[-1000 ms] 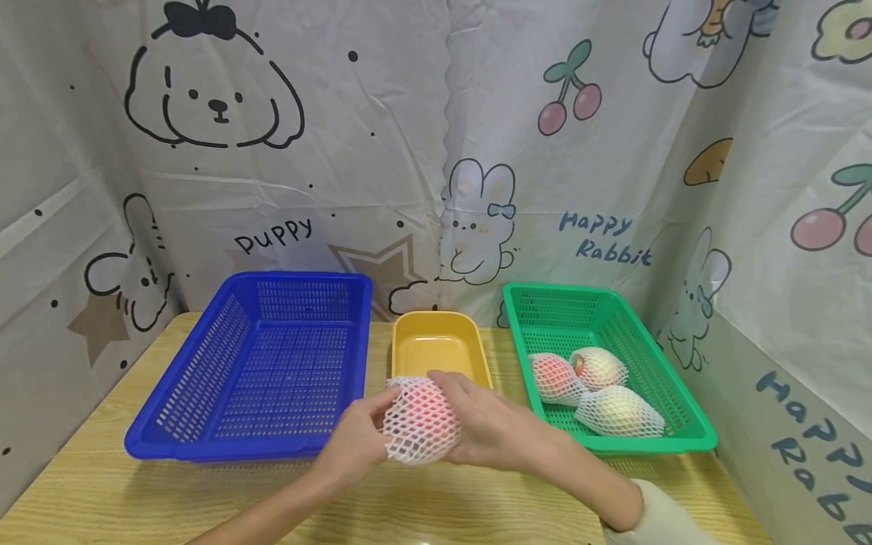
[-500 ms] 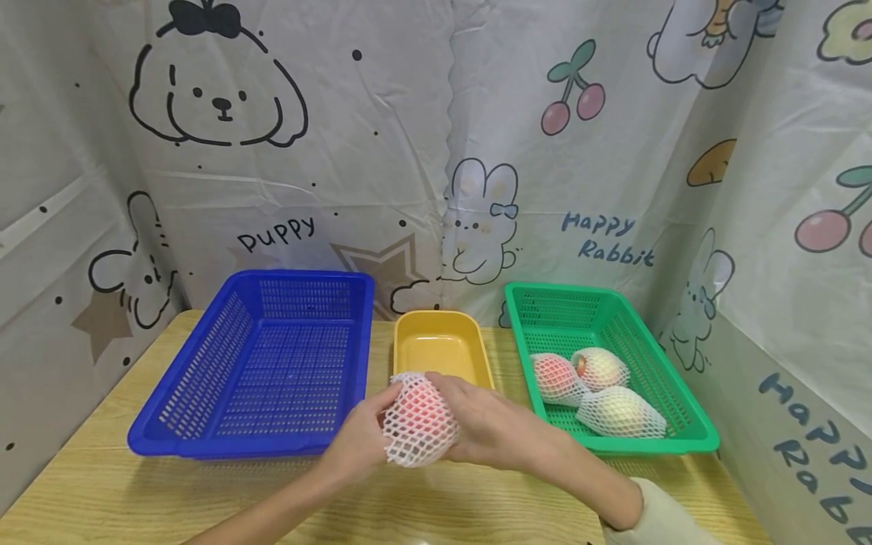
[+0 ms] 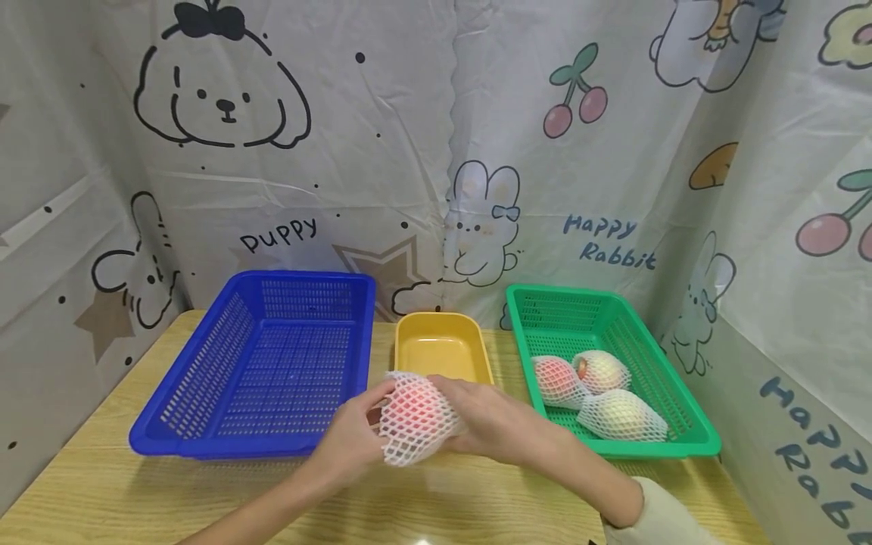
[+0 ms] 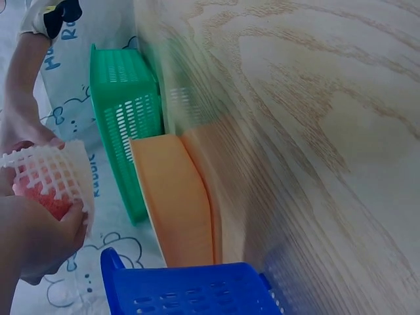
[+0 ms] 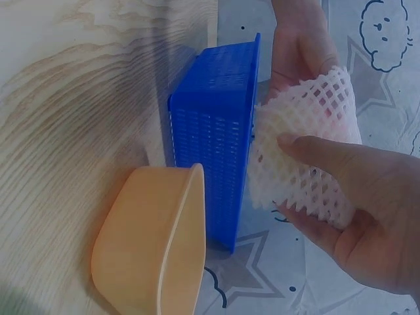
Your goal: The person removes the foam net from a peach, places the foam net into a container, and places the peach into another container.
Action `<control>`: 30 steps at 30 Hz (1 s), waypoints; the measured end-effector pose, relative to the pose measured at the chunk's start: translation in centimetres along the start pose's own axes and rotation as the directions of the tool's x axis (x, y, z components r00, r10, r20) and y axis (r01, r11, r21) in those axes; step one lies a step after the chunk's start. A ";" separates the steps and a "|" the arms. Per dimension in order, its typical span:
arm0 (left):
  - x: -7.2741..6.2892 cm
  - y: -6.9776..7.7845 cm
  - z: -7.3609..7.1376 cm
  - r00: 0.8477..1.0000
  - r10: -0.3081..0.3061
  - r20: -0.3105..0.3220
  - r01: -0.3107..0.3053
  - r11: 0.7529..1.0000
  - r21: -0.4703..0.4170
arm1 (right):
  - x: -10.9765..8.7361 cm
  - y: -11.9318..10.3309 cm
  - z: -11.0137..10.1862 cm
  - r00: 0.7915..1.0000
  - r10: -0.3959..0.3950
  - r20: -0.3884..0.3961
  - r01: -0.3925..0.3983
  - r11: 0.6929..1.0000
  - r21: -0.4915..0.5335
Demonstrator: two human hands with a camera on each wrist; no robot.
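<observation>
Both hands hold a round red-and-pale fruit in a white foam net (image 3: 417,418) above the front of the table. My left hand (image 3: 350,437) grips it from the left, thumb on top. From the other side my right hand (image 3: 500,421) holds it; in the right wrist view its thumb lies across the foam net (image 5: 308,125) and its fingers curl beneath. The left wrist view shows the red skin (image 4: 49,197) through the mesh. Three more netted fruits lie in the green basket (image 3: 688,390): a reddish one (image 3: 555,380) and two pale ones (image 3: 623,415).
A blue slotted basket (image 3: 248,450) stands at the left, with nothing seen in it. Between the baskets sits a small yellow tray (image 3: 443,324), its front hidden by the hands. Printed cloth (image 3: 395,98) hangs behind and at the sides of the wooden table (image 3: 490,511).
Both hands keep hold of the netted fruit, which has tilted slightly and shifted a little left. The net's lower edge has moved slightly. The baskets and tray have stayed put.
</observation>
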State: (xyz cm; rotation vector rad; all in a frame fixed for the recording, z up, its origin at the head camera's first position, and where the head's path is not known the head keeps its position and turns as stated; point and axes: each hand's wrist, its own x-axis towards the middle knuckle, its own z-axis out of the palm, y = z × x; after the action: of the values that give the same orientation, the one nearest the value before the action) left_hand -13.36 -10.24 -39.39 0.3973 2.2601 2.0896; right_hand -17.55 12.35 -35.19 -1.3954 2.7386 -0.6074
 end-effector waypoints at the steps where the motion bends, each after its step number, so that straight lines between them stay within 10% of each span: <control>1: 0.0 0.0 0.0 1.000 -0.002 -0.007 0.002 1.000 0.003 | 0.0 0.1 0.0 1.000 -0.004 -0.003 0.004 1.000 -0.003; 15: 0.4 0.6 -1.0 0.998 0.027 -0.060 -0.020 0.993 0.120 | 0.2 2.0 -0.6 0.986 -0.133 -0.105 0.118 0.983 -0.138; 30: 0.7 1.0 -3.3 0.996 0.057 -0.072 -0.048 0.991 0.124 | 1.9 3.5 -0.4 0.994 -0.005 -0.112 -0.005 0.996 -0.089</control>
State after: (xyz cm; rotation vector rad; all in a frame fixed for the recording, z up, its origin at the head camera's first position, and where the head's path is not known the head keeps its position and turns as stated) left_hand -14.58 -13.25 -37.94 0.3930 2.4548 2.0303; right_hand -21.48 12.78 -35.74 -1.4215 2.8863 -0.5878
